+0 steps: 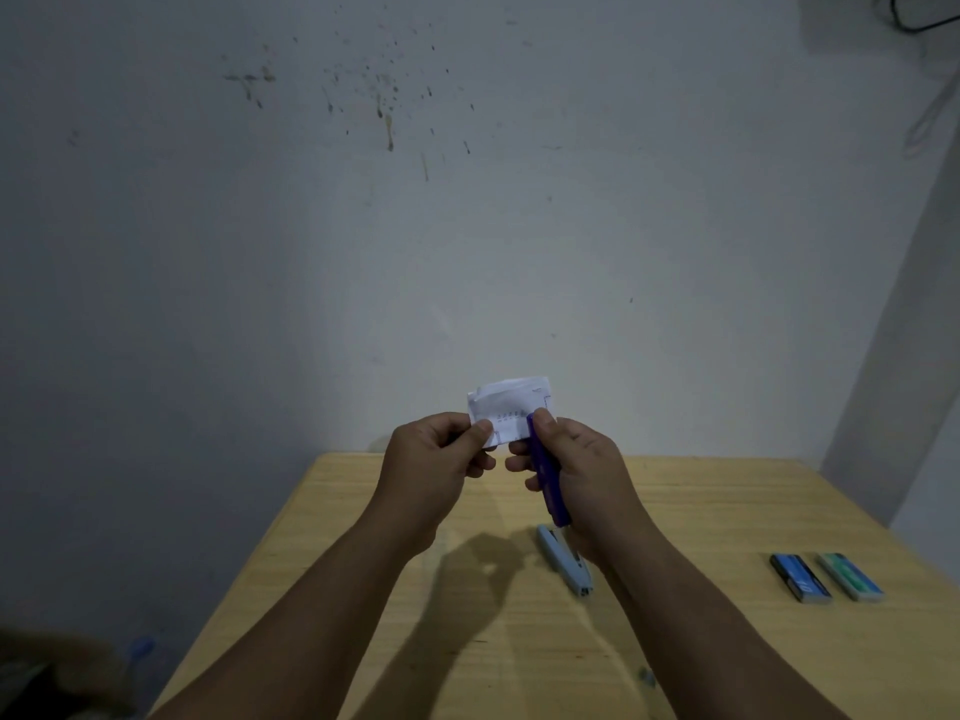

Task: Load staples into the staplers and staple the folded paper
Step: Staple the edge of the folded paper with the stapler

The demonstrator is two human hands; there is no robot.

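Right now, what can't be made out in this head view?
- Whether the purple stapler holds staples: right hand wraps it.
- Print on the folded paper: too small.
- Lower edge of the paper: left hand covers it.
- Labels on both staple boxes: too small.
- Light blue stapler: partly behind the right wrist.

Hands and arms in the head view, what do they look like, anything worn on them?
Both arms are bare from the lower edge of the picture up to the wrists: no sleeves show. The left hand and right hand wear no gloves, and no watch, bracelet or ring is visible. Nothing is marked on them.
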